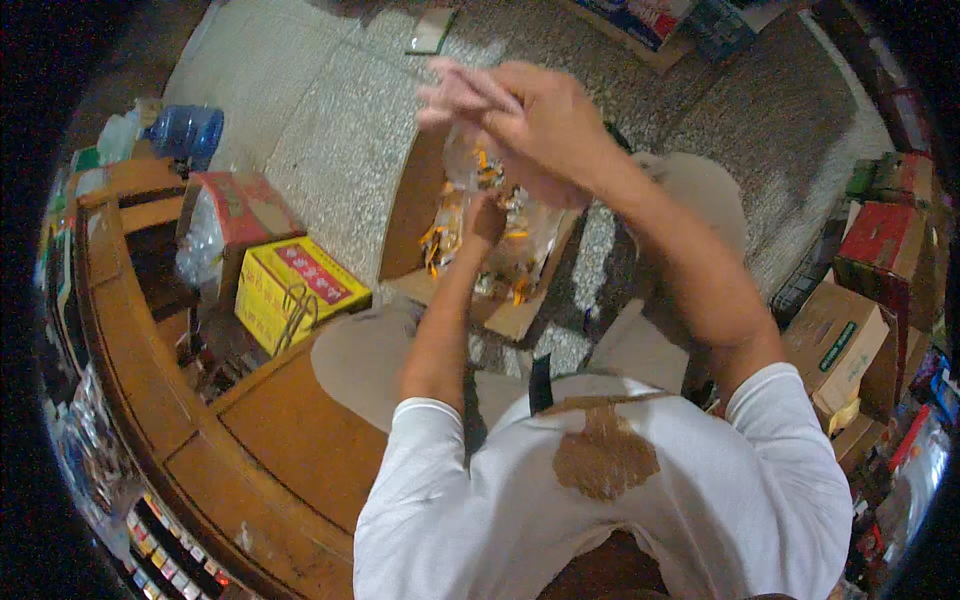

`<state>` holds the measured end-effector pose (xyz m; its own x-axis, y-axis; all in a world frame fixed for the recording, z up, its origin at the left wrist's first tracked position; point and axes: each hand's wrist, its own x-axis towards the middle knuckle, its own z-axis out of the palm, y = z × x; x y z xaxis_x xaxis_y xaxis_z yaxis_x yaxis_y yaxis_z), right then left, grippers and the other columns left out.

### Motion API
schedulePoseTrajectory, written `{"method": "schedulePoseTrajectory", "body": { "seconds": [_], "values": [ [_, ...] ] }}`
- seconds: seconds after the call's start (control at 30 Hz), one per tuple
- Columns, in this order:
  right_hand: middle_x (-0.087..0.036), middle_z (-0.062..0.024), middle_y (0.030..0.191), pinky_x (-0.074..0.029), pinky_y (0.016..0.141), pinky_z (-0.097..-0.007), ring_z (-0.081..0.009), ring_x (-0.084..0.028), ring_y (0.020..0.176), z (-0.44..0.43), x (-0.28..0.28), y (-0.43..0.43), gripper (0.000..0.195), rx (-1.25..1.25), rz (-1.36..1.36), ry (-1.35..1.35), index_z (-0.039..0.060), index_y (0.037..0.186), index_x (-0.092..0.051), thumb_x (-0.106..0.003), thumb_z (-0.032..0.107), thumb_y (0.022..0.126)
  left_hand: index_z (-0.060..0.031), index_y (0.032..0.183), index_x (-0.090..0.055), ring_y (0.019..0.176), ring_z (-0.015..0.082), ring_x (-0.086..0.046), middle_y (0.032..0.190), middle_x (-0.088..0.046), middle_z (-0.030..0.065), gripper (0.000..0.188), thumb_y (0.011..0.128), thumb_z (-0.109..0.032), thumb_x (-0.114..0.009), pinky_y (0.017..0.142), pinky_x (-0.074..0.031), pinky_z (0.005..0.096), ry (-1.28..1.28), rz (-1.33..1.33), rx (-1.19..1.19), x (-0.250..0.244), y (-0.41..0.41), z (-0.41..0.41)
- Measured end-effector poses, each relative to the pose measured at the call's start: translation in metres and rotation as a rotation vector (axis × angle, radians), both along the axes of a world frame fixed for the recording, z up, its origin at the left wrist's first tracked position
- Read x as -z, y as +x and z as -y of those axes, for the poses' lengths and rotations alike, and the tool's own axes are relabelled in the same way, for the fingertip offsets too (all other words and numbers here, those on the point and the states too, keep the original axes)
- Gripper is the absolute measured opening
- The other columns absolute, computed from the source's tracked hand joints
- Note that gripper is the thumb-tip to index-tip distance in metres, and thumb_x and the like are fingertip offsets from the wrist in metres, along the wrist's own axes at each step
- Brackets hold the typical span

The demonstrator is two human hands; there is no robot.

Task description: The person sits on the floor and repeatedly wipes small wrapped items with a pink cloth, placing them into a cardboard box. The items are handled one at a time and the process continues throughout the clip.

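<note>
My right hand [559,124] is raised above the far side of an open cardboard box [409,202], its fingers closed around a pale pink folded bundle [469,94]. The bundle is blurred, and its material is unclear. Just below it is a clear plastic piece [460,157], partly covered by that hand. My left hand [487,216] reaches down into the box among small clear packets with orange parts [517,236]. Blur hides its fingertips, so I cannot tell whether it grips anything. The box stands on the floor between my knees.
At the left are a yellow carton [300,289] with metal wire on it, a red-and-brown carton [251,202], a blue water bottle [187,131] and a wooden counter [300,420]. Cardboard cartons [844,337] are stacked at the right. A flat pale panel [431,31] lies on the speckled floor.
</note>
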<state>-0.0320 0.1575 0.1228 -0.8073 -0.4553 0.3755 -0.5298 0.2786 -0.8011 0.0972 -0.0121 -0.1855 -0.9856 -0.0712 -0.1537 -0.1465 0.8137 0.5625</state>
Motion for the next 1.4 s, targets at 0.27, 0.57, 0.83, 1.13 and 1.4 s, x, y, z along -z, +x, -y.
{"method": "schedulePoseTrajectory", "body": {
  "seconds": [0.27,0.57,0.83,1.13,1.4],
  "values": [
    [-0.061,-0.0140,0.086,-0.049,0.073,-0.0462,-0.0354,-0.061,0.086,-0.007,-0.004,0.009,0.023,-0.162,0.008,0.108,0.0103,0.090,-0.062,-0.072,0.022,0.073,-0.0041,0.110,-0.064,0.094,0.0308,-0.061,0.102,-0.065,0.0124,0.029,0.082,-0.011,-0.062,0.082,-0.050,0.0393,-0.191,0.098,0.289,0.087,-0.042,-0.088],
    [-0.059,-0.0124,0.082,-0.049,0.073,-0.0441,-0.0338,-0.062,0.083,-0.009,0.005,0.009,0.019,-0.190,0.024,0.026,0.0097,0.085,-0.061,-0.072,0.020,0.074,-0.0030,0.109,-0.064,0.091,0.0273,-0.062,0.099,-0.066,0.0104,0.028,0.083,-0.011,-0.061,0.080,-0.050,0.0373,-0.187,0.194,0.292,0.073,-0.060,-0.117],
    [-0.064,-0.0154,0.087,-0.049,0.072,-0.0465,-0.0368,-0.063,0.084,-0.007,0.018,0.001,0.017,-0.141,0.081,0.118,0.0093,0.088,-0.065,-0.068,0.023,0.077,-0.0020,0.109,-0.064,0.089,0.0242,-0.063,0.097,-0.067,0.0086,0.026,0.084,-0.011,-0.061,0.078,-0.051,0.0355,-0.062,0.065,0.303,0.047,-0.038,-0.057],
    [-0.068,-0.0168,0.094,-0.052,0.079,-0.0448,-0.0358,-0.065,0.089,0.006,0.014,-0.011,0.028,-0.006,0.215,0.037,0.0132,0.095,-0.070,-0.059,0.036,0.082,-0.0011,0.109,-0.064,0.085,0.0175,-0.062,0.096,-0.068,0.0068,0.025,0.086,-0.010,-0.059,0.076,-0.051,0.0332,0.656,0.102,-0.036,-0.175,-0.050,0.020],
    [-0.068,-0.0114,0.104,-0.053,0.073,-0.0289,-0.0140,-0.065,0.086,0.019,0.008,-0.005,0.031,-0.176,0.921,-0.771,-0.0041,0.111,-0.063,-0.064,0.019,0.089,-0.0051,0.116,-0.055,0.099,0.0252,-0.064,0.112,-0.063,0.0090,0.028,0.092,-0.020,-0.056,0.088,-0.053,0.0442,1.651,-0.139,-0.541,-0.284,-0.013,-0.004]
  ]
}}
